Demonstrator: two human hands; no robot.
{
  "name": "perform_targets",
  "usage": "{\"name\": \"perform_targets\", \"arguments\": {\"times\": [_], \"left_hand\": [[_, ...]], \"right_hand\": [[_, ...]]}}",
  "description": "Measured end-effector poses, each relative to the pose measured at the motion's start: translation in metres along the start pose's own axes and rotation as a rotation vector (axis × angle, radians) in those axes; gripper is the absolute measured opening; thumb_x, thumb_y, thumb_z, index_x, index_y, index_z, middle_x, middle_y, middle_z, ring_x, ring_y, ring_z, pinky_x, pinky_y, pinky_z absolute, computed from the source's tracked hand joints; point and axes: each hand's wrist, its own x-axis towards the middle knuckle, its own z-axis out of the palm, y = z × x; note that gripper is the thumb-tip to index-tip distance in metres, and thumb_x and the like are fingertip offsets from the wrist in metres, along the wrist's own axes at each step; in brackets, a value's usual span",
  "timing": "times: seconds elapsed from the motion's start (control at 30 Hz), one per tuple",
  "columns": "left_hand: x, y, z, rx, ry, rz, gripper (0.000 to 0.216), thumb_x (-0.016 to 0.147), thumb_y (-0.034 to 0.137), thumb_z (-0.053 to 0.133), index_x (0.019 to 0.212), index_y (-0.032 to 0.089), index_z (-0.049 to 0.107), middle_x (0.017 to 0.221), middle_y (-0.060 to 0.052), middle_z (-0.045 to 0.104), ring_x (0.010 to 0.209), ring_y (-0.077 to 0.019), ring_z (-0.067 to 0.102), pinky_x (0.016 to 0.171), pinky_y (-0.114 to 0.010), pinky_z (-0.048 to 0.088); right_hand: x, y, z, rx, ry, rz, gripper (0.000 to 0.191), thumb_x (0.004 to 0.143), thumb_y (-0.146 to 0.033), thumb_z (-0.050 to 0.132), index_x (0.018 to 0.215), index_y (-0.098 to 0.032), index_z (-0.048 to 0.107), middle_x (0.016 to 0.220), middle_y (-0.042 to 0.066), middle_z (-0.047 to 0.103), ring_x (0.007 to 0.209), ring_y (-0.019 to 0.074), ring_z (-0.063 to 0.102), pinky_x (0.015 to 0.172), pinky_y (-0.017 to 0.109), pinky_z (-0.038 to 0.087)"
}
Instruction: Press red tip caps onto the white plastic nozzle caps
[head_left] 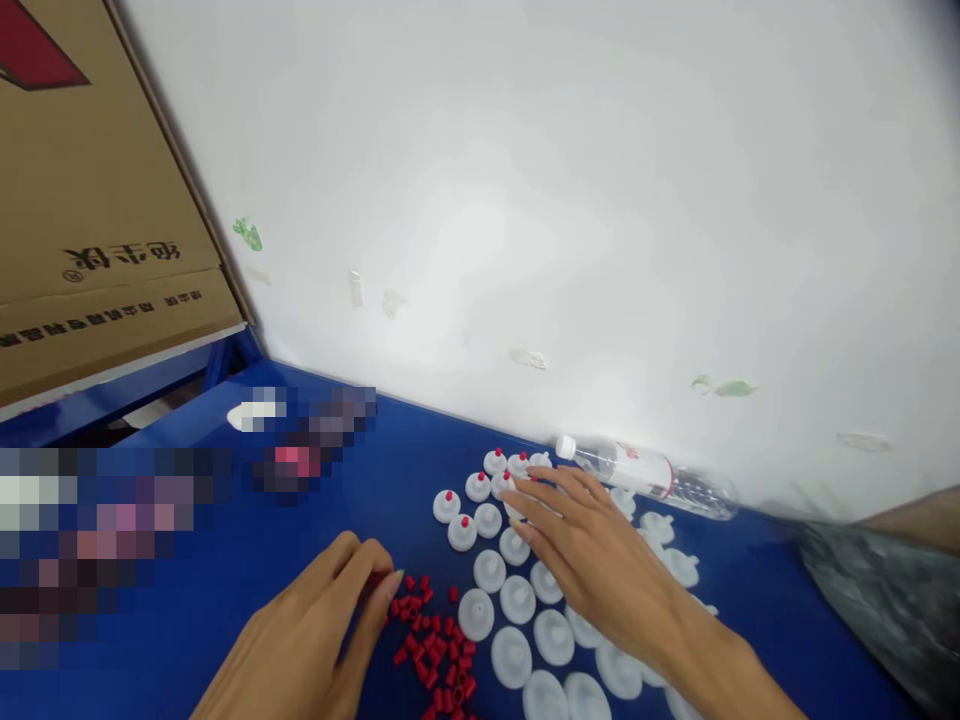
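Note:
My left hand [322,625] rests on the blue table [225,600] with its fingertips curled at the edge of a heap of small red plugs [439,640]; a red plug seems pinched at its fingertips. My right hand [592,555] lies over rows of white round caps [517,600], its fingers stretched out flat. Its fingertips touch a cap near those that carry red tips [461,530]. Several caps lie hidden under the palm.
A clear plastic bottle [649,475] lies on its side against the white wall [562,200]. A cardboard box [97,200] stands at the far left. A dark grey bag [877,590] sits at the right edge. Blurred patches cover the left of the table.

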Motion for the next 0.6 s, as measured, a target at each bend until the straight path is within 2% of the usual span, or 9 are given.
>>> {"name": "perform_targets", "arguments": {"times": [0.13,0.27,0.4,0.53,0.6], "left_hand": [[0.001,-0.012,0.018,0.031,-0.057,0.01,0.037,0.103,0.027,0.032,0.095,0.027,0.068,0.09,-0.001,0.067,0.056,-0.0104,0.062,0.058,-0.02,0.054],[-0.003,-0.023,0.026,0.083,-0.074,0.03,0.041,0.1,0.019,0.031,0.105,0.027,0.071,0.097,-0.003,0.071,0.068,-0.0133,0.071,0.068,-0.022,0.059],[-0.004,-0.027,0.025,0.169,-0.011,0.083,0.04,0.098,0.019,0.035,0.111,0.029,0.071,0.11,-0.006,0.076,0.081,-0.0211,0.077,0.065,-0.027,0.061],[-0.004,-0.027,0.025,0.196,-0.021,0.075,0.041,0.096,0.017,0.033,0.109,0.029,0.07,0.104,-0.004,0.077,0.073,-0.0192,0.076,0.058,-0.024,0.059],[-0.005,-0.027,0.026,0.189,-0.024,0.068,0.042,0.096,0.016,0.032,0.107,0.029,0.071,0.101,-0.004,0.077,0.069,-0.0182,0.074,0.057,-0.023,0.058]], "right_hand": [[-0.003,0.006,0.007,-0.014,-0.105,-0.006,0.038,0.109,-0.031,0.038,0.141,-0.026,0.058,0.14,0.001,0.065,0.141,0.027,0.048,0.12,0.059,0.034],[-0.003,0.007,0.003,0.006,-0.117,-0.031,0.037,0.109,-0.034,0.04,0.142,-0.03,0.057,0.143,-0.002,0.063,0.144,0.0264,0.045,0.122,0.062,0.028],[-0.002,0.011,-0.005,0.01,-0.074,-0.009,0.035,0.108,-0.033,0.044,0.139,-0.033,0.059,0.138,-0.002,0.066,0.137,0.0253,0.052,0.121,0.061,0.031],[-0.003,0.016,-0.008,-0.054,-0.003,0.069,0.031,0.106,-0.03,0.045,0.129,-0.028,0.067,0.127,0.004,0.071,0.124,0.0265,0.06,0.115,0.061,0.037],[-0.004,0.016,-0.005,-0.07,-0.023,0.09,0.033,0.106,-0.034,0.045,0.131,-0.028,0.066,0.126,0.004,0.072,0.126,0.0283,0.059,0.115,0.062,0.036]]}}
